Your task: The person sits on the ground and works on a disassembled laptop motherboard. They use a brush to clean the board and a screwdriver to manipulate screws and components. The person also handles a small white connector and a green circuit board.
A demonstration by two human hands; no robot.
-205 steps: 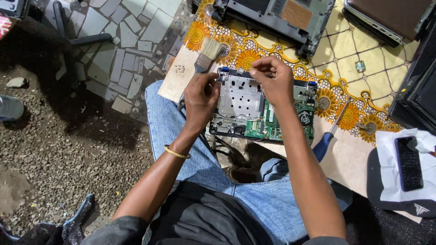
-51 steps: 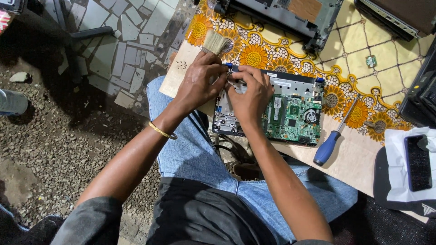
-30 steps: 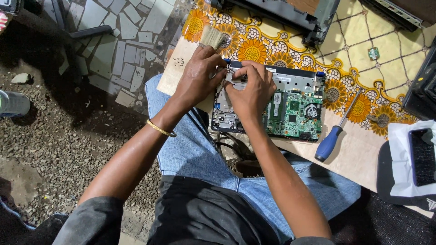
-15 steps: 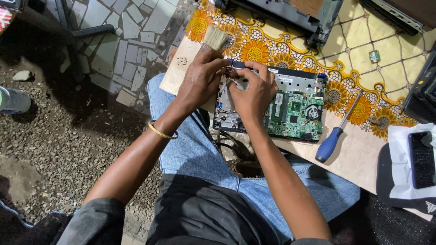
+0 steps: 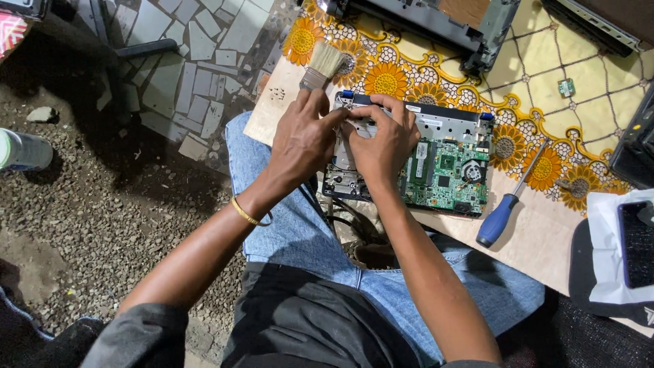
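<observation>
1. The table (image 5: 545,245) is a plain wooden board, and a cloth (image 5: 415,51) with orange sunflowers on yellow covers its far part
2. The board rests over the person's lap in blue jeans; its near left corner juts past the left knee
3. Left of the table the floor (image 5: 197,61) is grey broken-tile mosaic, and nearer it gives way to loose gravel (image 5: 102,225)
4. A green-and-white can (image 5: 24,150) lies on the gravel at the left edge of view
5. An opened device (image 5: 409,160) lies near the table's near edge, with a green circuit board on its right half and bare metal on its left
6. Both hands meet at the device's far left corner: the left hand (image 5: 303,140) and right hand (image 5: 385,143) pinch with fingertips close together on a small part there; what they grip is too small to tell
7. A paint brush (image 5: 320,66) lies at the far left of the table, just beyond the left hand
8. A blue-handled screwdriver (image 5: 507,204) lies right of the device, tip pointing away
9. A dark chassis (image 5: 422,20) sits along the far edge
10. A small green chip (image 5: 565,87) lies on the cloth, far right
11. A phone (image 5: 637,242) rests on white paper at the right edge
</observation>
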